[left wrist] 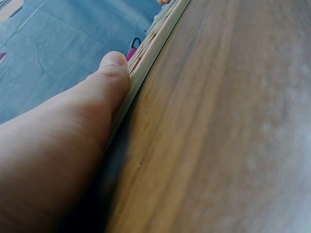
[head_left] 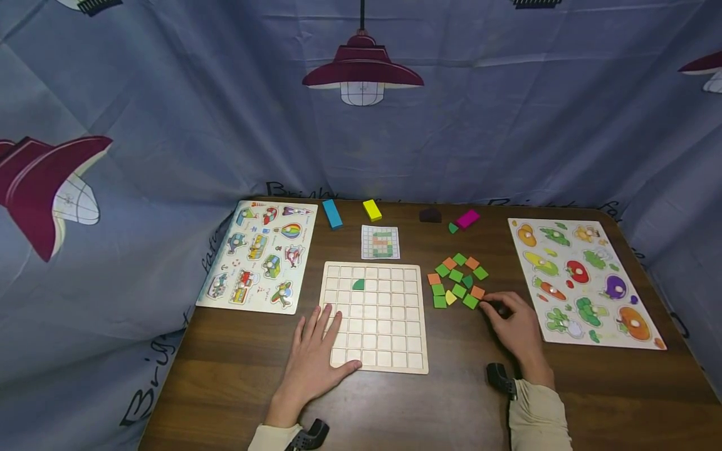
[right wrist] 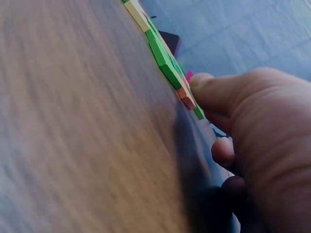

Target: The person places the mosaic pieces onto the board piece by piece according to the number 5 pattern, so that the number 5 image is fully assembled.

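A pale wooden grid board (head_left: pixel 389 338) lies in the middle of the brown table (head_left: pixel 451 401). One dark green quarter-round piece (head_left: pixel 358 284) sits in a cell near its top. My left hand (head_left: pixel 316 354) rests flat on the board's lower left corner; in the left wrist view its thumb (left wrist: pixel 104 82) lies against the board's edge (left wrist: pixel 150 46). My right hand (head_left: pixel 510 319) has curled fingers at the lower right of a cluster of green and orange tiles (head_left: pixel 455 275). Its thumb (right wrist: pixel 204 85) pinches an orange tile (right wrist: pixel 186 99) that lies on the table.
A small pattern card (head_left: pixel 380 242) lies behind the board. Blue (head_left: pixel 332 213), yellow (head_left: pixel 371 210), dark brown (head_left: pixel 430 215) and magenta (head_left: pixel 467 218) blocks line the far edge. A vehicle peg puzzle (head_left: pixel 259 255) sits left, a vegetable peg puzzle (head_left: pixel 583 282) right. Blue cloth surrounds the table.
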{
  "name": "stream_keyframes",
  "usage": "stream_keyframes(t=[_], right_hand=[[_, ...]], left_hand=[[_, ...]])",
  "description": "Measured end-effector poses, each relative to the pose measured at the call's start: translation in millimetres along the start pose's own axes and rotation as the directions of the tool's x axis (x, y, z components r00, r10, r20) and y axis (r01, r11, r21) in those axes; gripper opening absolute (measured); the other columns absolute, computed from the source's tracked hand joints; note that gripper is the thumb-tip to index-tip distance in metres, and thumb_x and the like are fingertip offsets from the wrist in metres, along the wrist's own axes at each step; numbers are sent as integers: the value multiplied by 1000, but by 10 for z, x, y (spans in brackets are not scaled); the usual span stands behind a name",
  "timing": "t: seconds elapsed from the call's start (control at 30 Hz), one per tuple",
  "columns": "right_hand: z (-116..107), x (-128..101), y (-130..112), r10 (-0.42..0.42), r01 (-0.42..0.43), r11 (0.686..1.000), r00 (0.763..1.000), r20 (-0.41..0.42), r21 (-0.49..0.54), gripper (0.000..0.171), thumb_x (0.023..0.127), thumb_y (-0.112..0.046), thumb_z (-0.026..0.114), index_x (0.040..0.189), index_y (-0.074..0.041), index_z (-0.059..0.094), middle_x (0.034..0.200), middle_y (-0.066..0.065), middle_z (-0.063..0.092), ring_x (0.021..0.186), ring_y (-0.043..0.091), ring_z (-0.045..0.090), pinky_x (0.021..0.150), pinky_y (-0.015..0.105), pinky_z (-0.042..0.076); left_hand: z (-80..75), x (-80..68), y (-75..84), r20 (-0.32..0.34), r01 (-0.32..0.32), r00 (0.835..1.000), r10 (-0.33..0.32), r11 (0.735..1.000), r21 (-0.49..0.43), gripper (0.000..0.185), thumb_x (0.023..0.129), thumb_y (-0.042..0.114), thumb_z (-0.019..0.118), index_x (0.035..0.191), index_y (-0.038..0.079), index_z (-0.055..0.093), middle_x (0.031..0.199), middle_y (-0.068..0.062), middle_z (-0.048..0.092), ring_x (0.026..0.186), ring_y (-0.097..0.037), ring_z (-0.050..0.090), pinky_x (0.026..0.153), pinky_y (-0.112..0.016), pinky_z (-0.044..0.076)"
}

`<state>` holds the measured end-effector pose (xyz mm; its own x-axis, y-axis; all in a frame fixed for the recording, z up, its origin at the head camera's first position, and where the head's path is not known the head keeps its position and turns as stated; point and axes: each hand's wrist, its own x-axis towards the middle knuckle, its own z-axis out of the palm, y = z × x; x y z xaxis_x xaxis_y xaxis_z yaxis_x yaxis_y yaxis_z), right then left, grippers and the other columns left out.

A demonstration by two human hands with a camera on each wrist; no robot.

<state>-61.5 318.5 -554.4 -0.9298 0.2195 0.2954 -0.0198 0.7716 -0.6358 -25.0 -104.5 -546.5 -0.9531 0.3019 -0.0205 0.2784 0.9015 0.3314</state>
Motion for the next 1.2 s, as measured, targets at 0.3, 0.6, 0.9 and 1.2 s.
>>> stream_keyframes(t=[0.3, 0.6, 0.9, 1.2], right_hand=[[-1, 62, -6, -14, 20, 997, 997, 76, -72, 34, 90, -15, 78, 124, -8, 73, 125, 16, 69, 96, 25, 63, 74, 21, 42], [47, 96, -22, -43, 58, 988, 993, 110, -140, 28, 93, -18, 75, 120, -10, 74, 125, 15, 70, 111, 37, 66, 85, 55, 52], [229, 109, -525, -161, 171, 981, 981, 103, -94, 21, 92, -14, 76, 112, -9, 74, 118, 14, 67, 98, 34, 67, 78, 54, 54], [851, 137, -1564, -413, 437, 899, 823, 391, 30, 13, 94, -24, 75, 107, -23, 77, 117, -4, 68, 97, 15, 70, 77, 34, 59]], left_hand=[[11, 5, -12, -4, -7, 1000, 7, 1000, 10, 106, 82, 83, 55, 163, 21, 27, 173, -4, 15, 161, -27, 10, 128, -53, 6], [15, 0, -18, -10, -5, 1000, 5, 1000, 9, 106, 82, 83, 56, 163, 20, 28, 173, -4, 16, 161, -28, 10, 128, -54, 6], [22, -16, -13, -8, -10, 1000, 10, 1000, 1, 107, 82, 83, 56, 163, 20, 28, 173, -5, 16, 161, -28, 9, 128, -55, 6], [-10, 11, 1, 20, 8, 1000, -8, 1000, 1, 106, 83, 84, 53, 164, 21, 25, 174, -3, 13, 161, -26, 7, 129, -55, 6]])
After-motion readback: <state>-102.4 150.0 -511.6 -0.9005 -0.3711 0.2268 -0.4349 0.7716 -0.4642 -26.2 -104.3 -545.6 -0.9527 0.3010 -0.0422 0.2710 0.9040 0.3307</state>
